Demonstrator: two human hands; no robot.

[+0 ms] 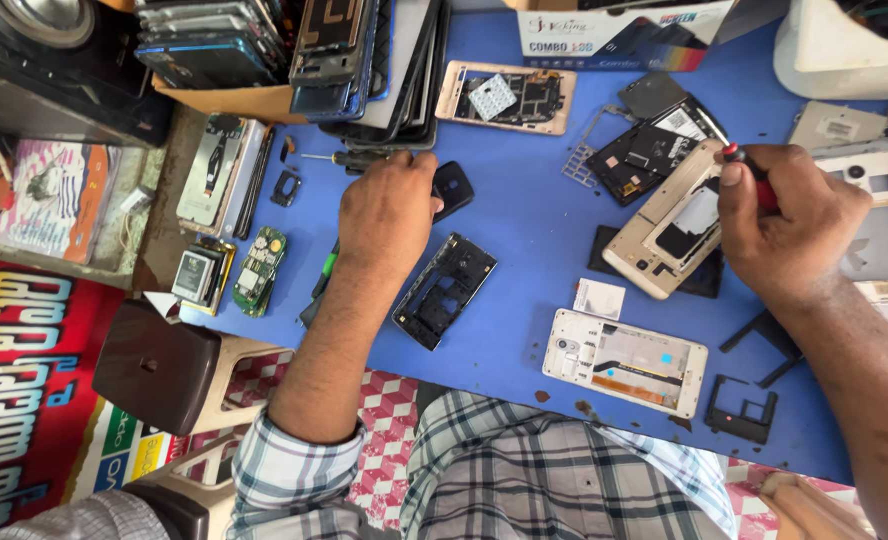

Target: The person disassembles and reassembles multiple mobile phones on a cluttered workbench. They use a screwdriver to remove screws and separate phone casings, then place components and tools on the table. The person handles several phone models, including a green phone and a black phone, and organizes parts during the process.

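My left hand (389, 210) reaches over the blue table (524, 200) and closes its fingers on a small dark phone part (453, 187). A black phone frame (445, 290) lies just below that hand. My right hand (789, 225) grips a red-handled screwdriver (749, 170) beside a gold phone back shell (664, 222) that rests tilted on a dark panel. A white opened phone (626, 362) lies near the table's front edge.
Stacks of phone bodies and screens (294, 50) fill a box at the back. Another screwdriver (349, 158), circuit boards (260, 270), a gold opened phone (507, 97), a printed carton (614, 35) and white shells (879, 225) crowd the table. A brown stool (159, 365) stands at left.
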